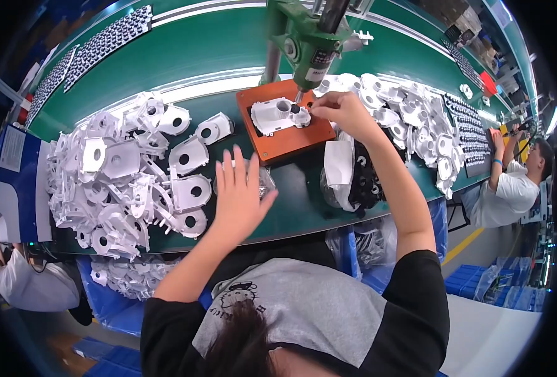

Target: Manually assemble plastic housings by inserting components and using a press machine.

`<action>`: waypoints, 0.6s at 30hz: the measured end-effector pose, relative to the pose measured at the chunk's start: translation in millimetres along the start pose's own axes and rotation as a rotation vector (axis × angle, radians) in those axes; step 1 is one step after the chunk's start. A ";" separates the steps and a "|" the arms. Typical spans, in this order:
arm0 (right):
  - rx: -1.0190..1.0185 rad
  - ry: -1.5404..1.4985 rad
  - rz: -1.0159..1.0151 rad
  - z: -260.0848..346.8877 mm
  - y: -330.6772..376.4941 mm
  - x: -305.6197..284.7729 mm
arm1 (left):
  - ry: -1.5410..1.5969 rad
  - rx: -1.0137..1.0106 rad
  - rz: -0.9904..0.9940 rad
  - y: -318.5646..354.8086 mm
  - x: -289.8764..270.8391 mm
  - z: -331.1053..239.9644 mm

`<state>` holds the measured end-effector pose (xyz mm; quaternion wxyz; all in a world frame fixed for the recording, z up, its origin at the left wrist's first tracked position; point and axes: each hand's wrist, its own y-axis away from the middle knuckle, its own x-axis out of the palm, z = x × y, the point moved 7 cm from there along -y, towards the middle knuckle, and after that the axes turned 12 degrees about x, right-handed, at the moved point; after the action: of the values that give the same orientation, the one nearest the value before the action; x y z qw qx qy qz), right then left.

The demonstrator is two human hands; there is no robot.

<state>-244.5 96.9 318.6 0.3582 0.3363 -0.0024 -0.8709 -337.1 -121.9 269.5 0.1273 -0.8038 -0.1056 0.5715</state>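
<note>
An orange fixture plate (pixel 284 146) lies on the green bench under a green press (pixel 313 60). A white plastic housing (pixel 269 118) with a round collar sits in it, and a small black part (pixel 295 109) rests on its right end, just below the press tip. My right hand (pixel 344 114) is at the plate's right edge, thumb and fingertips pinched together beside the housing; what they hold, if anything, is too small to make out. My left hand (pixel 240 198) is open, fingers spread, over a crumpled clear plastic bag (pixel 266 182) nearer to me.
White housings (pixel 118 160) are heaped at the left, and more white parts (pixel 410 116) at the right. A bag of black parts (pixel 366 179) lies below my right forearm. Blue-lined bins (pixel 112 308) stand below the bench edge. Another person (pixel 511 182) works at the far right.
</note>
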 end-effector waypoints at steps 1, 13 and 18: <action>0.002 -0.028 -0.012 -5.0 -11.2 -1.0 | 0.004 -0.002 0.061 10.4 12.2 -6.3; 0.084 -0.109 0.220 -12.8 -57.5 22.0 | 0.112 0.396 -0.033 2.9 47.1 -83.6; 0.142 -0.062 0.222 -6.5 -56.6 22.5 | 0.279 0.407 -0.258 -23.8 12.3 -44.9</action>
<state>-287.5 126.4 286.6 0.4274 0.3316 -0.1123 -0.8335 -291.3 -99.3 280.4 0.3710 -0.8124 -0.0715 0.4440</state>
